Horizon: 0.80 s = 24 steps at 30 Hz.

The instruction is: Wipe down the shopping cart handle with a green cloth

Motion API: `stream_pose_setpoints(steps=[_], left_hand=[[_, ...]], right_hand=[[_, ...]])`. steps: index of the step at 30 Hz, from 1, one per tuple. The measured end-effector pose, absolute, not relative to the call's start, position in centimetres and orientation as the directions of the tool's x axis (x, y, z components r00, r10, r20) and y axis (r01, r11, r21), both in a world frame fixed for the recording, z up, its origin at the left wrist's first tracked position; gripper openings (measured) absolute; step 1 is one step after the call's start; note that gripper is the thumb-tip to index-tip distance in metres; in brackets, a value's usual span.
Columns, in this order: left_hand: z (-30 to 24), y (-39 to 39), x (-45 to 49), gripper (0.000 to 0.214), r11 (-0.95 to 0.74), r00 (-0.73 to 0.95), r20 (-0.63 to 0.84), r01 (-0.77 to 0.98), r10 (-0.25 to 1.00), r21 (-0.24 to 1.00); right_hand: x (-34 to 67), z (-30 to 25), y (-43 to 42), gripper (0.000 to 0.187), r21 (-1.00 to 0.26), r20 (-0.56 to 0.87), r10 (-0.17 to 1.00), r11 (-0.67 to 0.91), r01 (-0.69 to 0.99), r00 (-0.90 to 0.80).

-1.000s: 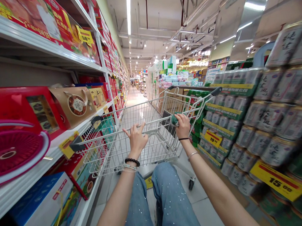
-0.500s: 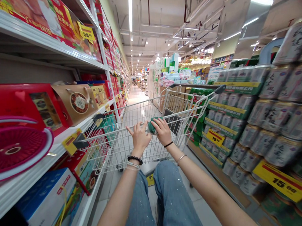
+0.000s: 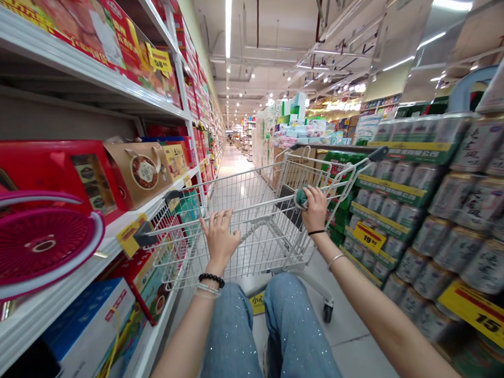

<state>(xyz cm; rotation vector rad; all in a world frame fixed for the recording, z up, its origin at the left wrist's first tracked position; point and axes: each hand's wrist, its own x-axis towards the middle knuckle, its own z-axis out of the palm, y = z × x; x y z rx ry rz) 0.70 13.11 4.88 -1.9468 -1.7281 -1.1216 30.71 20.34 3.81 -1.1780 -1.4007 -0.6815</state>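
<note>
A grey wire shopping cart (image 3: 244,211) stands across the aisle in front of my knees. My left hand (image 3: 219,238) lies at its near top rail, fingers spread and thumb apart, gripping nothing. Farther right, my right hand (image 3: 315,208) curls around a small dark green rounded bundle (image 3: 301,198), held at the near rail close to the cart's handle end. My fingers cover part of the bundle, so its exact kind is unclear. The cart basket shows bare wire mesh, with a dark panel (image 3: 289,204) near the handle (image 3: 337,148).
Shelves on the left carry red gift boxes (image 3: 34,170), a tan box (image 3: 140,171) and a magenta fan-like item (image 3: 37,246). Stacked can packs (image 3: 482,201) with yellow price tags line the right. A caster wheel (image 3: 327,311) shows beside my right knee. The aisle floor (image 3: 234,156) stretches ahead.
My hands, close together before, are now apart: the right has moved right along the rail with the green bundle, the left slightly left. The view has shifted a little left.
</note>
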Motion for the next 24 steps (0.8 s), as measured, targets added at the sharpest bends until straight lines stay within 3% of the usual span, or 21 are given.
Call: stream_pose_setpoints(steps=[3,7,12,14,17,21,24], left_hand=[[4.6,13.2,1.4,0.06,-0.228,-0.036,0.715,0.936,0.698,0.269],[4.8,13.2,1.2,0.06,-0.25,-0.003,0.703,0.934,0.711,0.256],[5.0,12.9,-3.2,0.06,-0.246,0.053,0.694,0.952,0.718,0.183],[4.7,12.6,-6.2,0.058,-0.16,-0.027,0.697,0.966,0.717,0.201],[4.1,12.3,-10.1,0.053,-0.055,-0.141,0.709,0.968,0.691,0.245],[3.4,12.3,-11.2,0.055,-0.045,-0.156,0.701,0.965,0.696,0.259],[3.4,12.5,-9.5,0.059,-0.066,-0.144,0.702,0.962,0.698,0.263]], right_hand=[[23.2,3.0,19.9,0.056,-0.172,0.962,0.267,0.427,0.888,0.058],[15.0,3.0,18.7,0.054,-0.017,0.931,0.307,0.579,0.815,-0.199],[16.3,4.2,18.1,0.057,0.077,0.88,0.318,0.638,0.767,-0.353],[19.9,4.5,18.6,0.06,0.071,0.891,0.316,0.611,0.788,-0.326],[25.7,4.7,19.8,0.06,-0.057,0.937,0.324,0.507,0.86,-0.128],[29.2,4.5,21.5,0.061,-0.274,0.943,0.288,0.384,0.882,0.167],[27.1,4.1,22.2,0.064,-0.318,0.936,0.272,0.381,0.868,0.224]])
